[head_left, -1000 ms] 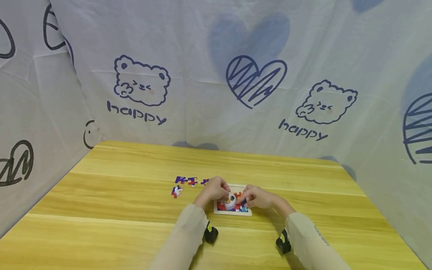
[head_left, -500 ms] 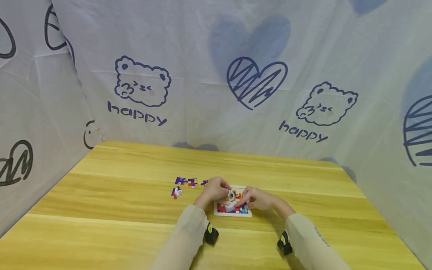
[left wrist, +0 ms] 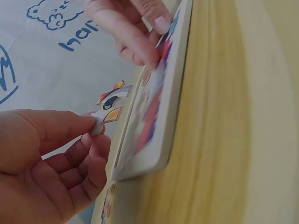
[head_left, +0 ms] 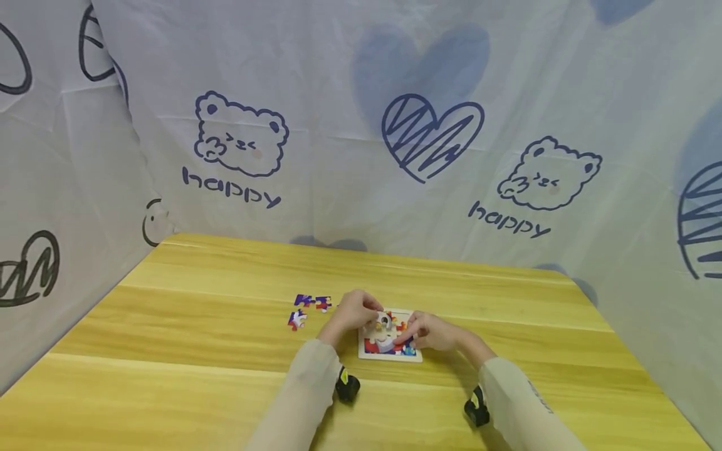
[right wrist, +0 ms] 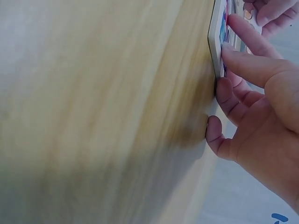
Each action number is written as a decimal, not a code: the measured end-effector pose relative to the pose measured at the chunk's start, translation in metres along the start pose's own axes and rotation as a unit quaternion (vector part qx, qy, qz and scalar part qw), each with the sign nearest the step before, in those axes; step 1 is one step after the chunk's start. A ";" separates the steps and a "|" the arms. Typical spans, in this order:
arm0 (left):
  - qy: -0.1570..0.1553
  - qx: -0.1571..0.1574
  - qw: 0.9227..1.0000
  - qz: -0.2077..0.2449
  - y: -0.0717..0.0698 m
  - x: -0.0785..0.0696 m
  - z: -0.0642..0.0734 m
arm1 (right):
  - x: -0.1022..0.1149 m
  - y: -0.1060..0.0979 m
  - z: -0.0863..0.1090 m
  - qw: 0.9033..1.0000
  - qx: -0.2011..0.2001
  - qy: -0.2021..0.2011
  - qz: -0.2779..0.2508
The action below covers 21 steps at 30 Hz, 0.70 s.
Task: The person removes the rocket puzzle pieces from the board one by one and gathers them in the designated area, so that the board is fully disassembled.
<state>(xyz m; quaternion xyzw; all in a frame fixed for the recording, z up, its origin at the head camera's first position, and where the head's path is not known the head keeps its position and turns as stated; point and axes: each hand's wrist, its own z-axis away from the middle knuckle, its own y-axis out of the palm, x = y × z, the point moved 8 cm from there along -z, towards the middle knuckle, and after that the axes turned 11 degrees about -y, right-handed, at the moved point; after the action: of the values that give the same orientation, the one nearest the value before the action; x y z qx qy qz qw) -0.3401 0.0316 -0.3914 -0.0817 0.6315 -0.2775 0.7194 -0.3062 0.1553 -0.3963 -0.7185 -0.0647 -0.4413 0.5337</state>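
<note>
My left hand [head_left: 356, 310] pinches a jigsaw piece [left wrist: 112, 103] between thumb and index finger. The piece is white with a dark eye and orange patches. It is tilted up above the puzzle's far left part. Below it lies a flat puzzle tray [head_left: 389, 358] with a pale frame, partly filled with red, white, purple and blue pieces. From the right, my right hand [head_left: 434, 331] reaches over the tray, and its extended index fingertip touches the pieces inside. In the right wrist view its thumb [right wrist: 247, 65] rests at the tray's near edge, the other fingers bent beside it.
Several loose purple, red and white jigsaw pieces [head_left: 297, 319] lie on the wooden table [head_left: 197, 376] left of the tray, one mostly hidden behind my left hand. A white printed cloth [head_left: 333, 175] hangs behind the table and along its sides.
My left hand has lifted slightly and drawn back to the far left, turning the eye piece upright away from the white pieces. The right hand has stayed almost still on the tray.
</note>
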 end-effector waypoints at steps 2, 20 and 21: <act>0.000 0.000 1.000 -0.005 -0.003 0.001 0.000 | 0.000 0.000 0.001 1.000 0.000 0.000 0.001; 0.000 -0.001 1.000 -0.009 -0.035 0.014 0.011 | -0.003 -0.002 0.002 1.000 -0.026 0.008 -0.012; -0.001 -0.004 1.000 -0.008 -0.037 0.015 0.012 | -0.004 -0.002 0.003 0.999 -0.030 0.013 -0.012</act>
<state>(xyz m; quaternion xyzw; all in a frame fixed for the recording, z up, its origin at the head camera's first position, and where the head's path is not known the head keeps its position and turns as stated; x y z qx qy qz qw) -0.3390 -0.0097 -0.3847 -0.0897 0.6312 -0.2810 0.7173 -0.3082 0.1601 -0.3973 -0.7277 -0.0531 -0.4586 0.5073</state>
